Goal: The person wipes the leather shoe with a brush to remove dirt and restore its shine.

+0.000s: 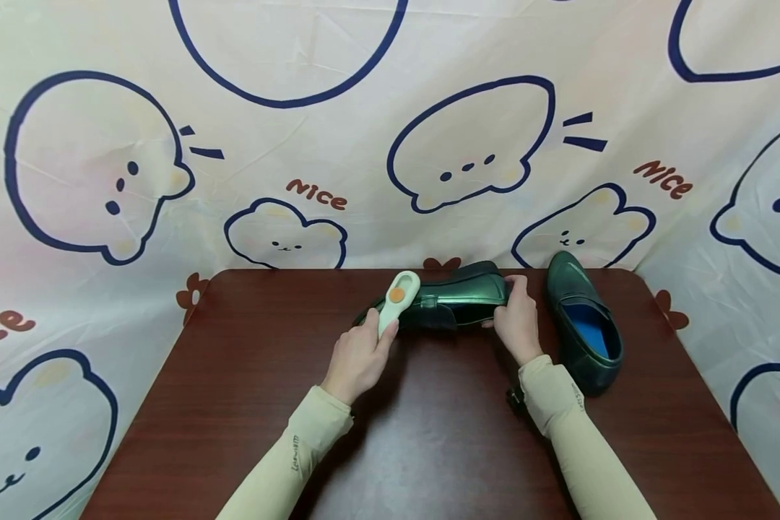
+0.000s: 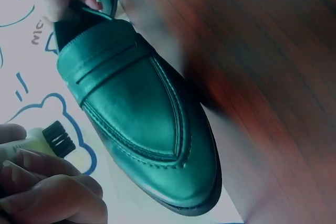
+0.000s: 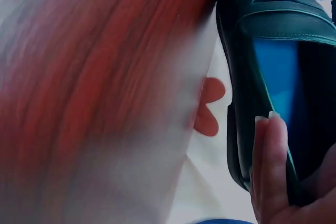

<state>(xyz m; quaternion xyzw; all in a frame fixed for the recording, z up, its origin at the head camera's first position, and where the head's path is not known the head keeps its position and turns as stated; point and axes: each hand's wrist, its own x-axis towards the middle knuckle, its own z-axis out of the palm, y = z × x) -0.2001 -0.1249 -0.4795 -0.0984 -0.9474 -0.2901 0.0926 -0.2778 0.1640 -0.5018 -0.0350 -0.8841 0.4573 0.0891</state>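
Observation:
My left hand [image 1: 356, 359] grips a small shoe brush [image 1: 403, 289] by its pale green handle, which carries an orange dot. Short black bristles [image 2: 59, 139] show in the left wrist view, beside the loafer's upper. That dark green leather loafer [image 1: 477, 291] is tipped on its side near the table's back edge, toe to the left. At its heel my right hand [image 1: 520, 321] holds it, fingers along the outside and the thumb side at the opening. A blue insole [image 3: 278, 72] shows inside it in the right wrist view. In the head view the brush covers part of the toe.
A matching green loafer [image 1: 568, 289] stands upright to the right of my right hand, toe toward the back. The brown wooden table [image 1: 247, 375] ends at a cloth backdrop [image 1: 364, 144] with cartoon drawings, which also hangs along both sides.

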